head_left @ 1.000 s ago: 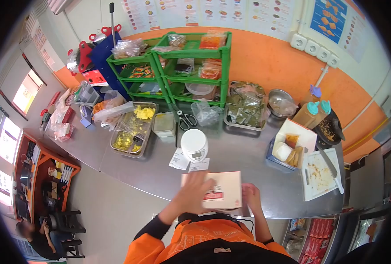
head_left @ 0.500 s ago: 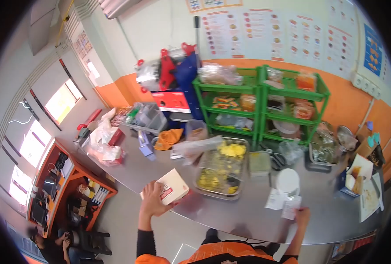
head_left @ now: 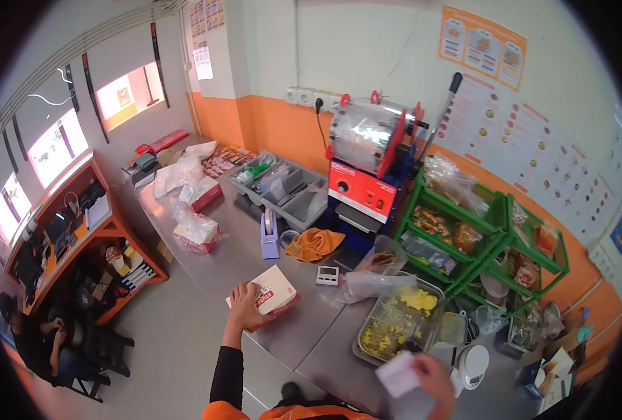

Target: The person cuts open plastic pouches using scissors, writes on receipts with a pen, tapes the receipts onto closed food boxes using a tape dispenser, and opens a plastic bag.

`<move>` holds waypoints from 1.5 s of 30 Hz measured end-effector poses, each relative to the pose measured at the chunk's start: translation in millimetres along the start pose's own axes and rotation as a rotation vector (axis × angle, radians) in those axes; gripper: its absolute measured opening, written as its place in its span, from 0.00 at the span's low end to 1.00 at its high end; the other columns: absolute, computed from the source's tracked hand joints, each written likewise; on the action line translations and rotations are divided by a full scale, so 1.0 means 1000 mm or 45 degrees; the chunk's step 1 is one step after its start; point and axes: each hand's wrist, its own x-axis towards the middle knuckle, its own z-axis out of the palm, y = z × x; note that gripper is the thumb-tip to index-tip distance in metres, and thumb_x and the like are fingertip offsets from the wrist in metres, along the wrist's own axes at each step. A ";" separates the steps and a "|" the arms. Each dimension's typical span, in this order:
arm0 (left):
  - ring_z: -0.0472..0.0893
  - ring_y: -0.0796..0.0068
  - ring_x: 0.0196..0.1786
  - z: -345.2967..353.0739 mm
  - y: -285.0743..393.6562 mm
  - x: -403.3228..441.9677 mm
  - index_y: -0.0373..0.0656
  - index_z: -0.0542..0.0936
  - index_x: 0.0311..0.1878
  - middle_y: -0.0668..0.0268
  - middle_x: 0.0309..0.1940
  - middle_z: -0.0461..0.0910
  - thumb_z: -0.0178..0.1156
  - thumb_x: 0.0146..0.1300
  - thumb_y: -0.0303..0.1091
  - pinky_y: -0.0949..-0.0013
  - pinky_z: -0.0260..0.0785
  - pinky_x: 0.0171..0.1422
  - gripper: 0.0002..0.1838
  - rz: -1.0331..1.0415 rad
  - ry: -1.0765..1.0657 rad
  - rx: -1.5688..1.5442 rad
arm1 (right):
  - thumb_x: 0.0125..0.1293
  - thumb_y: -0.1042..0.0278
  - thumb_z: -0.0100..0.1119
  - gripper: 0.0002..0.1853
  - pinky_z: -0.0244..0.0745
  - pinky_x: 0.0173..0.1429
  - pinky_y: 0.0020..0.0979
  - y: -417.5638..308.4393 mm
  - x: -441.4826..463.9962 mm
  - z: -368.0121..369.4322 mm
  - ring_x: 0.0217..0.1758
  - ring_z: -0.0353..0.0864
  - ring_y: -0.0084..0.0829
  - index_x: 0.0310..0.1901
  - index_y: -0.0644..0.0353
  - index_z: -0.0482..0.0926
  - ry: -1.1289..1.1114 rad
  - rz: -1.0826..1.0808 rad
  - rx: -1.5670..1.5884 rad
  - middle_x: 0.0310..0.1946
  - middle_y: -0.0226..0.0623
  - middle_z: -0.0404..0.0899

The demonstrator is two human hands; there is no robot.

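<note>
My left hand is wrapped around the side of a closed white-and-red cardboard food box at the table's front edge. Printed lettering shows on the lid; whether its base rests on the tabletop I cannot tell. Blurred by motion, my right hand pinches a white paper slip in front of the metal tray. Yellow food pieces lie on the tray's wire rack. To the right of that hand is a round white kitchen scale, with another paper slip partly under it.
A purple tape dispenser, an orange cloth and a small timer are beyond the box. Behind them stand a grey divided bin, a cup-sealing machine and green racks. A person sits at far left.
The view has swung left. The box has come from being held tilted to lying flatter at the table edge. My right hand has lifted a paper slip from beside the scale and carried it leftward.
</note>
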 end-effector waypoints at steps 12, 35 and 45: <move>0.65 0.49 0.59 -0.028 -0.096 0.073 0.42 0.69 0.48 0.52 0.54 0.66 0.75 0.29 0.52 0.51 0.51 0.66 0.42 0.122 -0.090 -0.097 | 0.56 0.75 0.63 0.11 0.76 0.39 0.33 -0.045 0.250 0.392 0.32 0.82 0.37 0.42 0.61 0.77 0.102 -0.130 0.302 0.33 0.44 0.81; 0.75 0.67 0.53 0.022 -0.141 0.039 0.46 0.80 0.48 0.68 0.44 0.77 0.67 0.52 0.36 0.54 0.63 0.63 0.18 0.524 0.237 -0.179 | 0.65 0.59 0.61 0.14 0.70 0.39 0.23 -0.056 0.386 0.394 0.34 0.78 0.18 0.33 0.64 0.85 0.362 0.004 0.309 0.29 0.31 0.83; 0.75 0.70 0.52 0.028 -0.145 0.024 0.47 0.81 0.43 0.72 0.43 0.77 0.67 0.52 0.34 0.53 0.61 0.59 0.14 0.430 0.354 -0.220 | 0.63 0.67 0.62 0.10 0.73 0.34 0.24 -0.085 0.336 0.381 0.27 0.80 0.20 0.37 0.66 0.84 0.272 -0.016 0.291 0.26 0.33 0.84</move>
